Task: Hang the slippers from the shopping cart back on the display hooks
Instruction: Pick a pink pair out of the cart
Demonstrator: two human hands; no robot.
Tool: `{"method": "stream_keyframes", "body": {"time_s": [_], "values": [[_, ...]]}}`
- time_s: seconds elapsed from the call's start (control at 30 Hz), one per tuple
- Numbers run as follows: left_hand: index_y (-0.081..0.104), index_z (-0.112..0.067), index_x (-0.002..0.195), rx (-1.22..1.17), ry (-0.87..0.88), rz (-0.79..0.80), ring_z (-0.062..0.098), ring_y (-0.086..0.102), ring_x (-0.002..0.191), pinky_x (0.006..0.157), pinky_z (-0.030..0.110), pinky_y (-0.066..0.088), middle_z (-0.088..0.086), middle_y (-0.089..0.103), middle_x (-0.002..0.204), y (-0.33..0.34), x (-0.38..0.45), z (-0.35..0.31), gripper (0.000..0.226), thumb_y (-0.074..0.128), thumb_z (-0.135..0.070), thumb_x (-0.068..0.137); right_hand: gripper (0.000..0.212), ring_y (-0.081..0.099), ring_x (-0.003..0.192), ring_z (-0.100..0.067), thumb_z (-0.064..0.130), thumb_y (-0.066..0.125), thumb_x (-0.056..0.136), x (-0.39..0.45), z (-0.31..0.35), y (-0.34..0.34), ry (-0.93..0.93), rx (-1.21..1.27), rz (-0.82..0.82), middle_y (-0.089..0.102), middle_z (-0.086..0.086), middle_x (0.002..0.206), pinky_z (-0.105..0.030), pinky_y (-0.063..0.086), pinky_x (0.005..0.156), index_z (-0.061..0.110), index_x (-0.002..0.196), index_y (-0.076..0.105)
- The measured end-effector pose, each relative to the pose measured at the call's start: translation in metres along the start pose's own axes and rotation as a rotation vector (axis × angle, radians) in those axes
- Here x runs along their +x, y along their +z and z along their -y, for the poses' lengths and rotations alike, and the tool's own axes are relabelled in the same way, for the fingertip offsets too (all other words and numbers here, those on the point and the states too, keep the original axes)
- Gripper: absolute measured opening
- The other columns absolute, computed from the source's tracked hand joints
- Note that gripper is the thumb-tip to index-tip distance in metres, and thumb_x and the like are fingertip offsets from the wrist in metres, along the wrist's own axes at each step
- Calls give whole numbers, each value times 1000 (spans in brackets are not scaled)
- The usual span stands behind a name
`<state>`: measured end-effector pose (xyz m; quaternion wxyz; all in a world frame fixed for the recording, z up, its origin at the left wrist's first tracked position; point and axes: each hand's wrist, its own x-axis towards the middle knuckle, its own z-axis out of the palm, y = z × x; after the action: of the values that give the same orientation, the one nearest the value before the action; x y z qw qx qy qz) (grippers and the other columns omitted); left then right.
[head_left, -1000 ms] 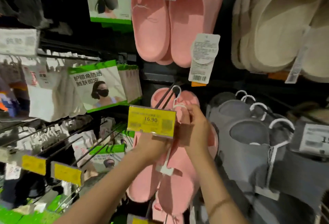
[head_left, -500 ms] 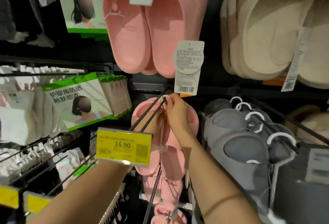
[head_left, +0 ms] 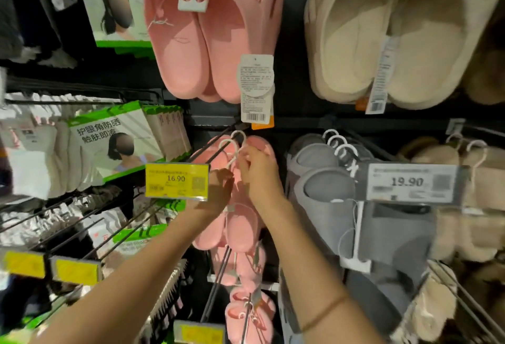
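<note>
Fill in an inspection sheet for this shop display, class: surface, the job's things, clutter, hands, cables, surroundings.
Surface: dark wall of black display hooks.
Job's things: pink slippers hang from white hanger loops on the hook behind the 16.90 tag.
Clutter: nothing seen.
Hands: right hand pinches the hanger stem; left hand is against the slippers, grip hidden.
Cables: nothing seen.
Surroundings: grey slippers, cream slippers, face-mask packs.
</note>
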<state>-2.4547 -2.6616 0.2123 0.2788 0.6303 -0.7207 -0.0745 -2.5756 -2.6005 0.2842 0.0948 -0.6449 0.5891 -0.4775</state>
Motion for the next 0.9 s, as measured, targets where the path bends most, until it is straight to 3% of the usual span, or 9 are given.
{"method": "stream_keyframes", "body": {"time_s": [0.1, 0.17, 0.3, 0.43, 0.63, 0.77, 0.9], "values": [[66, -15, 104, 104, 229, -94, 32, 60, 100, 77, 33, 42, 13, 67, 108, -54, -88, -73, 28, 42, -27, 94, 23, 59, 95, -28, 18, 50, 94, -61, 14, -49, -77, -132, 40, 65, -15, 102, -41, 49, 83, 8, 111, 60], [67, -21, 101, 166, 263, -32, 36, 61, 95, 72, 33, 45, 14, 68, 102, -64, -136, -92, 25, 45, -31, 92, 22, 60, 94, -31, 21, 52, 93, -111, 19, -88, -113, -228, 40, 66, -16, 101, -41, 50, 78, 7, 107, 60], [70, -19, 87, 74, 489, 47, 35, 64, 86, 71, 39, 51, 12, 71, 89, -68, -215, -138, 44, 36, -47, 82, 29, 61, 93, -35, 29, 52, 92, -204, 16, -161, -83, -387, -7, 67, -18, 100, -44, 49, 79, 4, 105, 61], [70, -25, 90, -63, 627, 186, 34, 63, 88, 74, 41, 52, 10, 71, 92, -60, -272, -201, 29, 46, -41, 86, 30, 63, 74, -34, 34, 53, 87, -283, 10, -242, 98, -556, -152, 68, -15, 80, -42, 52, 65, 6, 94, 62], [67, -32, 86, -353, 882, 412, 30, 63, 88, 78, 39, 52, 3, 70, 89, -24, -351, -330, 34, 41, -52, 78, 22, 61, 88, -32, 31, 58, 88, -380, -1, -361, 467, -806, -415, 68, -10, 92, -37, 50, 72, 14, 100, 64], [70, -26, 89, -376, 1096, 497, 25, 61, 88, 75, 34, 49, -1, 70, 89, 6, -404, -409, 18, 54, -35, 87, 23, 59, 91, -32, 35, 57, 87, -438, -15, -414, 733, -970, -562, 68, -6, 95, -33, 44, 69, 17, 101, 60], [69, -27, 88, -465, 1296, 662, 24, 62, 86, 72, 32, 48, -1, 70, 87, 39, -467, -481, 17, 56, -37, 87, 25, 61, 92, -29, 35, 56, 89, -501, -27, -458, 917, -1056, -715, 68, -5, 99, -37, 49, 78, 17, 106, 60]]}}
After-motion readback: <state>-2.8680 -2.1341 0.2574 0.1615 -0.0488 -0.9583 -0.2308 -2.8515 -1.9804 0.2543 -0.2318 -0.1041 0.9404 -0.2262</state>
